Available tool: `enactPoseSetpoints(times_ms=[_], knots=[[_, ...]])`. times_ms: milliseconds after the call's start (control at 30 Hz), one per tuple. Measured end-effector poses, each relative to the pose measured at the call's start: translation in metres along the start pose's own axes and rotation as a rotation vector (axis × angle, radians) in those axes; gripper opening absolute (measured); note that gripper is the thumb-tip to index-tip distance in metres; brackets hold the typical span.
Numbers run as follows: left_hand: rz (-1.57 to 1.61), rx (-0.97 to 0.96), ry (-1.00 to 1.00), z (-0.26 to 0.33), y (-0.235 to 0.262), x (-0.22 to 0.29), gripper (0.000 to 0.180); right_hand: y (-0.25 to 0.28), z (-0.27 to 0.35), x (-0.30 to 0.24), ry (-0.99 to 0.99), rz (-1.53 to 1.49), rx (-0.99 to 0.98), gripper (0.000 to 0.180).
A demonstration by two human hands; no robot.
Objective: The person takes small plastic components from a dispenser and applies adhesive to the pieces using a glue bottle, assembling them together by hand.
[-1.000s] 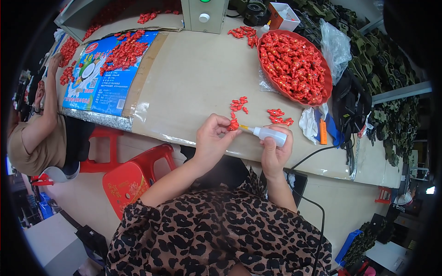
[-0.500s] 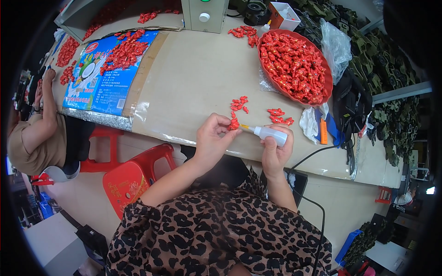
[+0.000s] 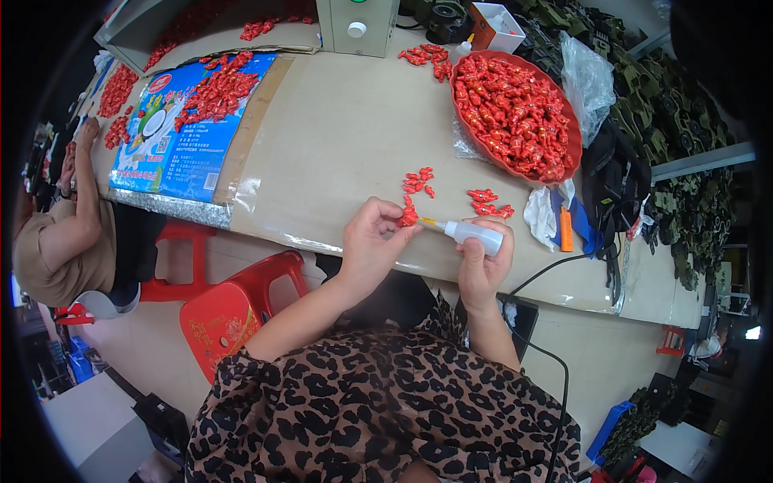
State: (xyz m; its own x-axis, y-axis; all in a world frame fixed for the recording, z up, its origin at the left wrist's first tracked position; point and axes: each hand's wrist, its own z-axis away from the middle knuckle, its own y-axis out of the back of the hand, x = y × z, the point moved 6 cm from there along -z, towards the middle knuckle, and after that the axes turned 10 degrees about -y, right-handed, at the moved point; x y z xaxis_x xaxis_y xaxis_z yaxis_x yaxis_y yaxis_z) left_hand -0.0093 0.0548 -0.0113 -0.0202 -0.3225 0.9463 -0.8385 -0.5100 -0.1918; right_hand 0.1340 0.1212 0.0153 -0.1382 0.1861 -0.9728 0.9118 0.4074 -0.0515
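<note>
Item, the left hand (image 3: 377,237): thumb and forefinger pinched shut on a small glossy red figure-shaped piece (image 3: 409,216), above the near edge of the pale covered table (image 3: 322,137).

Item, the right hand (image 3: 485,262): closed around a translucent white squeeze bottle (image 3: 479,239), whose slim yellow tip (image 3: 432,222) aims at nine o'clock, to the piece. We cannot tell whether they touch.

Change noted: against half a second ago, the piece appears slightly turned in the pinch; both hands and bottle keep their places. We judge this a small adjustment, the piece remaining lined up with the tip.

Surroundings, taken from the held piece: at twelve o'clock, near, loose red pieces (image 3: 419,183); at three, a second red cluster (image 3: 491,204); between one and two, a red scalloped bowl (image 3: 574,125) heaped with similar pieces; at ten, a blue printed sheet (image 3: 181,173) bearing more.

Obstructions: we list the loose pieces close beyond the left fingertips, the second cluster just beyond the bottle, and a thin black cable (image 3: 538,275) towards four o'clock.
</note>
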Motion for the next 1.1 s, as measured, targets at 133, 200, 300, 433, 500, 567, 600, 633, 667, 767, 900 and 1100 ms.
enactPoseSetpoints(times_ms=[133,200,300,433,500,567,600,633,667,767,900,1100], knots=[[-0.002,-0.006,-0.014,0.0004,-0.0003,-0.0006,0.024,-0.0006,-0.0001,0.0012,0.008,-0.022,0.002,0.026],[-0.004,-0.004,-0.012,0.0004,0.0001,-0.0012,0.023,-0.0001,-0.0004,0.0017,0.004,-0.011,-0.002,0.026],[0.003,-0.001,-0.013,0.0002,0.0,-0.0008,0.023,-0.0004,-0.0014,0.0023,0.019,0.008,-0.006,0.026],[0.001,-0.001,-0.011,0.0002,0.0009,-0.0022,0.024,-0.001,-0.0011,0.001,0.022,0.008,0.003,0.026],[0.003,0.004,-0.007,-0.0002,0.0005,-0.0009,0.024,-0.0003,-0.0011,0.0015,0.029,0.01,-0.004,0.026],[0.004,0.009,-0.002,-0.0002,0.0006,-0.0006,0.024,-0.0006,-0.0008,0.0013,0.036,0.012,-0.011,0.027],[0.013,0.012,-0.004,-0.0003,0.0007,-0.0005,0.024,-0.0009,-0.0007,0.0011,0.032,0.005,-0.01,0.026],[0.021,0.015,-0.006,-0.0003,0.0008,-0.0005,0.024,-0.001,-0.0006,0.0009,0.028,-0.003,-0.01,0.026],[0.021,0.015,-0.006,-0.0002,0.0009,-0.0004,0.024,-0.001,-0.0002,0.0004,0.028,-0.003,-0.009,0.026],[0.033,0.016,0.008,-0.0001,0.0009,-0.0006,0.023,-0.0004,0.0008,0.0021,-0.013,-0.043,-0.01,0.026],[0.053,0.02,0.001,-0.0005,0.0006,0.0,0.023,-0.0004,0.0012,0.0021,-0.013,-0.034,-0.013,0.025],[0.054,0.036,0.005,-0.0003,0.0021,-0.0017,0.021,-0.0033,-0.0001,0.0006,-0.02,-0.068,-0.02,0.023]])
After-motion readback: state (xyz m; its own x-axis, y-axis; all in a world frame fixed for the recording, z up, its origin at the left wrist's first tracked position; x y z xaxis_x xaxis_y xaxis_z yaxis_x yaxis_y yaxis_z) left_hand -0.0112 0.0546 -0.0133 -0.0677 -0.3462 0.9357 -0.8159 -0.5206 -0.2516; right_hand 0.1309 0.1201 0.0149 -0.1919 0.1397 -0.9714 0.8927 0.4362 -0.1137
